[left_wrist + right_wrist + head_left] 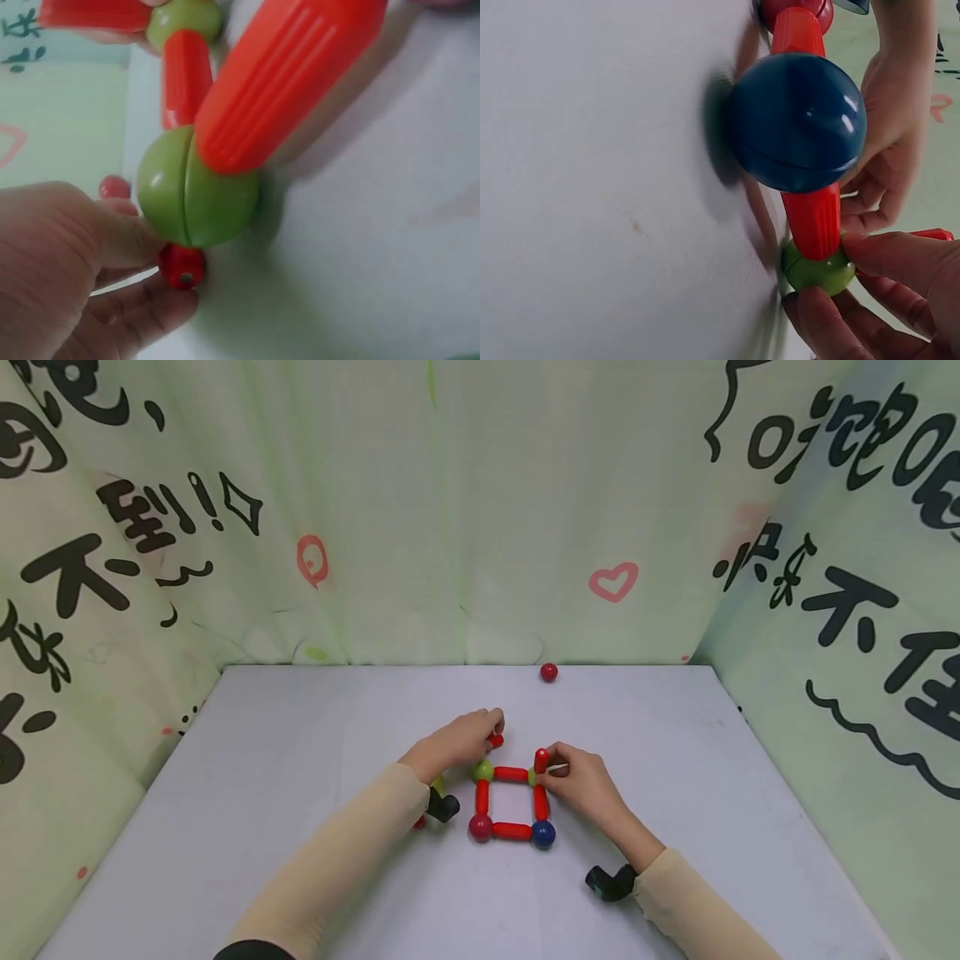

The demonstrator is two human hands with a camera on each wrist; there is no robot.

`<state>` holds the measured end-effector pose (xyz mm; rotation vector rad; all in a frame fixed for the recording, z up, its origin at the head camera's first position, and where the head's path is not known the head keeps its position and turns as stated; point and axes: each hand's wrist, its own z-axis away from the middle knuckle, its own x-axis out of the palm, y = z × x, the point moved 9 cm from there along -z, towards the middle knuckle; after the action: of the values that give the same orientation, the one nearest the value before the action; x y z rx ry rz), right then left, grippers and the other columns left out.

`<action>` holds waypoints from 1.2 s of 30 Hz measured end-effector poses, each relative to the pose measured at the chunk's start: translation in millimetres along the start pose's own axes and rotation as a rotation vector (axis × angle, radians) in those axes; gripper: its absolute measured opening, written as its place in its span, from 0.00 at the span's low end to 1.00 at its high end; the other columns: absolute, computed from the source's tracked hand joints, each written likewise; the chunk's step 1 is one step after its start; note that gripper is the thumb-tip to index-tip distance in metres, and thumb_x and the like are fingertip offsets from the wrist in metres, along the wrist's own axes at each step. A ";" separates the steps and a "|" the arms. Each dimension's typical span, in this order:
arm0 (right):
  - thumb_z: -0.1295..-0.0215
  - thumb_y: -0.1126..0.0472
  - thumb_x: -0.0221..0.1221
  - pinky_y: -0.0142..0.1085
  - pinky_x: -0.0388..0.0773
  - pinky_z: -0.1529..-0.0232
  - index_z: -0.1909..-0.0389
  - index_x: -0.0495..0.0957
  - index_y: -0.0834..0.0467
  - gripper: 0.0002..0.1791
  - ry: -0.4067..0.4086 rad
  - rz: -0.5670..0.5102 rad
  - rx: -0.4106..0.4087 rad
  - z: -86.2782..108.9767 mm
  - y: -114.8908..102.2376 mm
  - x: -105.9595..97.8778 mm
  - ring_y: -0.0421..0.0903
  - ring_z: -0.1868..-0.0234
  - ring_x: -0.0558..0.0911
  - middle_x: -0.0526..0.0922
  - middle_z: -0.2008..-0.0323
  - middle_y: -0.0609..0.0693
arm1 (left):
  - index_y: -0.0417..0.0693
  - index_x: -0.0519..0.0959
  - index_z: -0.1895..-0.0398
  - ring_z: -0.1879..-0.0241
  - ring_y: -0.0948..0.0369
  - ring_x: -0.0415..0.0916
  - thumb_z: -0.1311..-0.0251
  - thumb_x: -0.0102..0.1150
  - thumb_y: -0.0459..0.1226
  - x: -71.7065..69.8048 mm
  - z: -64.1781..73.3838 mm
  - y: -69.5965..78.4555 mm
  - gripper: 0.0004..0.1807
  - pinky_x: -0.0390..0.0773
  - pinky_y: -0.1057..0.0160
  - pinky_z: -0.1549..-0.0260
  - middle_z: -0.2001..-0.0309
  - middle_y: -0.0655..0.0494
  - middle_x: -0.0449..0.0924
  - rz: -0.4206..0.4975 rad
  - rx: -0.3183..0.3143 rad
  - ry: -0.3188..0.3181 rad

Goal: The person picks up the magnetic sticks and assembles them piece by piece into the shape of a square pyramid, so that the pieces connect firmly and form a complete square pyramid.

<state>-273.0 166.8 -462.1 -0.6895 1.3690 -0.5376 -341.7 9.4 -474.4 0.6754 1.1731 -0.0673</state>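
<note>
A flat square frame (512, 802) of red rods and coloured balls was laid on the grey table (300, 827), and every place below is given from this frame. Its near side was closed by a dark red ball (480, 827) at the left corner and a blue ball (543, 834) at the right corner. A green ball (483, 770) was seen at the far left corner, and a second green ball (819, 271) at the far right corner was mostly covered by fingers.

The left hand (459, 742) was placed at the far left corner. Its fingers were curled, and a short red rod (496, 740) was pinched between thumb and fingertips just behind the green ball there. In the left wrist view this rod (181, 265) was seen end-on, close under the green ball (196, 187); whether they touched could not be told.

The right hand (581, 781) was placed at the far right corner. Its fingers (900, 259) were pressed around the green ball, and an upright red rod (541, 760) was held above this ball by the fingertips.

A loose red ball (549, 672) was lying well behind the frame, near the printed curtain (480, 510). A black wrist mount (611, 882) was seen to the right of the frame, in front of it.
</note>
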 end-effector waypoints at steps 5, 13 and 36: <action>0.34 0.62 0.68 0.47 0.86 0.50 0.50 0.82 0.58 0.13 0.026 0.010 0.014 0.1 0.5 0.2 0.55 0.51 0.88 0.87 0.50 0.57 | 0.41 0.73 0.35 0.52 0.56 0.76 0.28 0.56 0.30 -7.2 7.1 -5.6 0.20 0.80 0.60 0.46 0.49 0.48 0.79 0.158 0.031 0.046; 0.33 0.61 0.68 0.46 0.86 0.49 0.49 0.81 0.57 0.13 0.035 0.008 0.001 -6.5 -0.4 1.5 0.54 0.50 0.87 0.87 0.49 0.57 | 0.44 0.75 0.44 0.50 0.56 0.77 0.28 0.58 0.31 -30.6 33.4 -1.9 0.12 0.81 0.59 0.49 0.51 0.50 0.77 0.331 0.090 0.151; 0.34 0.54 0.69 0.37 0.81 0.64 0.43 0.76 0.56 0.22 -0.081 0.097 0.076 -3.2 5.0 6.4 0.48 0.65 0.82 0.86 0.60 0.55 | 0.42 0.76 0.44 0.57 0.58 0.76 0.32 0.63 0.31 -4.9 59.5 -18.0 0.15 0.81 0.60 0.54 0.54 0.51 0.80 0.342 0.051 0.202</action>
<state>-275.5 165.3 -470.3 -0.5743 1.2934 -0.4767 -301.5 -37.5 -465.4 0.9354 1.2361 0.2652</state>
